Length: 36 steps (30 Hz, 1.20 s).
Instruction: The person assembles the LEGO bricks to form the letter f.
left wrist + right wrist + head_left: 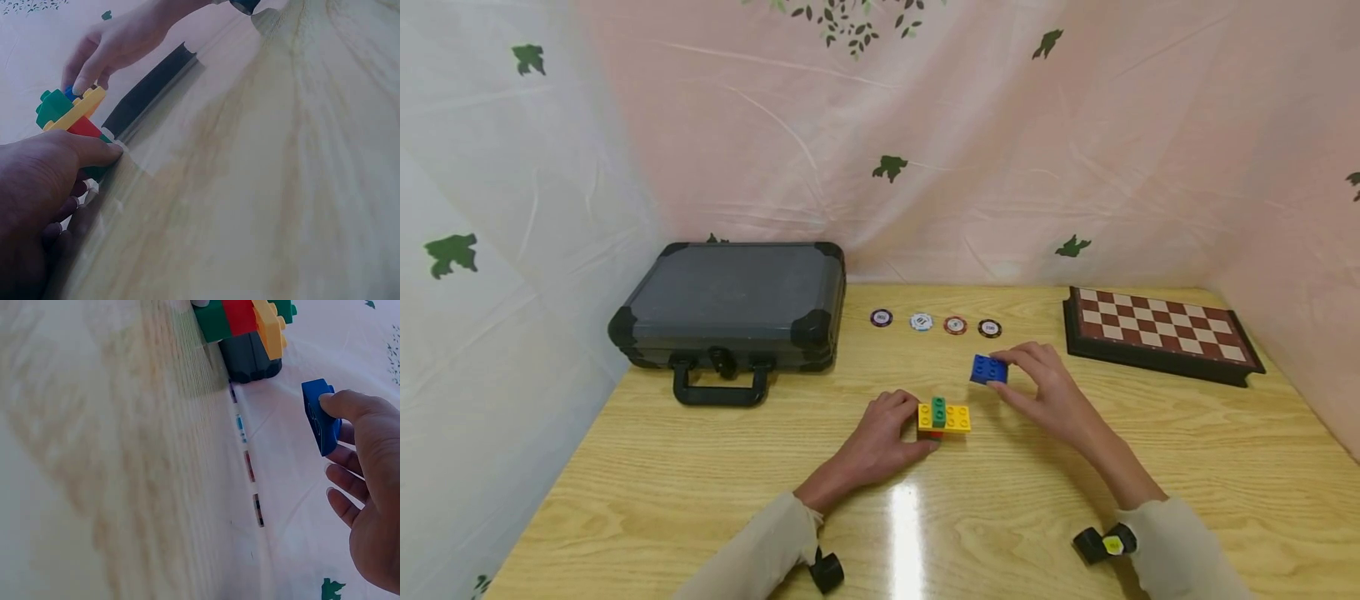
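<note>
A small stack of toy building bricks stands on the table: a green brick (215, 320) at the bottom, a red brick (239, 317) over it, a flat yellow plate (956, 418) across, and a narrow green brick (938, 412) on top. My left hand (886, 439) grips the stack low on its left side, thumb in front. Up and to the right of it, my right hand (1046, 390) pinches a blue brick (988, 369) between thumb and fingers. In the right wrist view the blue brick is raised off the table, apart from the stack.
A grey case (737, 300) with a black handle lies at the back left. Several poker chips (921, 322) form a row behind the hands. To the back right is a checkered board (1161, 327). A pale curtain (955, 208) with green leaf shapes borders the table (700, 475).
</note>
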Each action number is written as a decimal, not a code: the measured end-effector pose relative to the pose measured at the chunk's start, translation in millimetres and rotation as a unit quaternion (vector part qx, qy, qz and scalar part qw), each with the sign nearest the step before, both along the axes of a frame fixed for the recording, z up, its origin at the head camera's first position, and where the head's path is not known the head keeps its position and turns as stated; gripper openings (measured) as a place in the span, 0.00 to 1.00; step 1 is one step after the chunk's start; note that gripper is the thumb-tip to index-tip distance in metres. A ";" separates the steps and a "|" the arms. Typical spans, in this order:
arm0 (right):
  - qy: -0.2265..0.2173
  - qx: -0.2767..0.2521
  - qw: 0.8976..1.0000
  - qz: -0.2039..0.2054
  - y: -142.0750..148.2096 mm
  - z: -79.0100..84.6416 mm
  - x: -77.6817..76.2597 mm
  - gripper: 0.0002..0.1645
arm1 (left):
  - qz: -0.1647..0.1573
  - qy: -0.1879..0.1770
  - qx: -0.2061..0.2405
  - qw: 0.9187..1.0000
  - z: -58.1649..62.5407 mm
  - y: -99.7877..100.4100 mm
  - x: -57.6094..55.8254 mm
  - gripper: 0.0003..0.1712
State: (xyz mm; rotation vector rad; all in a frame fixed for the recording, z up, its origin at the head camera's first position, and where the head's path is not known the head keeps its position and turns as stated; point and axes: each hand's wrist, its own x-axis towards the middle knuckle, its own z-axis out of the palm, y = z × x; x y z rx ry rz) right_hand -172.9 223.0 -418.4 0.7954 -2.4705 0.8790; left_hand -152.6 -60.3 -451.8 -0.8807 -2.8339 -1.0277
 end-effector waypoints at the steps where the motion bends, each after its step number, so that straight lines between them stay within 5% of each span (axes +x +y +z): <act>1: -0.004 0.000 1.000 0.001 -0.9 1.1 1.3 0.25 | 0.000 0.000 0.001 1.000 -0.4 0.0 -0.1 0.19; 36: 0.001 -0.008 0.995 0.104 -27.9 15.7 23.5 0.27 | -0.002 -0.014 -0.002 1.000 1.5 -0.6 -0.1 0.19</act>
